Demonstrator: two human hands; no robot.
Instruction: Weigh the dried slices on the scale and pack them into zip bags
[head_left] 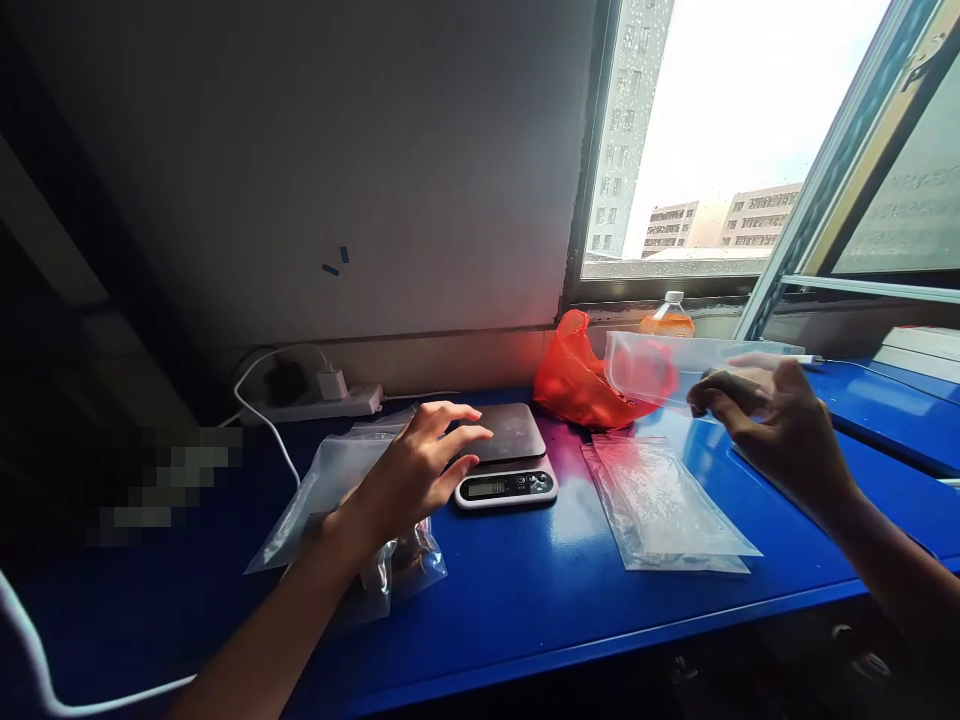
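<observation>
My left hand [431,455] hovers with fingers spread and bent beside the left edge of a digital kitchen scale [506,440], holding nothing. The scale's plate is bare and its small display is lit, but I cannot read it surely. On the right, the curled fingers of my right hand [780,425] grip a translucent plastic bag [645,362], which stretches out to the left. A dark shape shows at those fingers; I cannot tell whether it is a thing or shaded fingertips. Flat clear plastic bags [667,505] lie stacked between the scale and my right hand.
Under my left forearm lie filled clear bags [416,555] and a frosted bag [322,485]. A red plastic bag [581,375] stands behind the scale, near a bottle of orange liquid [670,318]. A power strip [330,402] with a white cable runs along the wall.
</observation>
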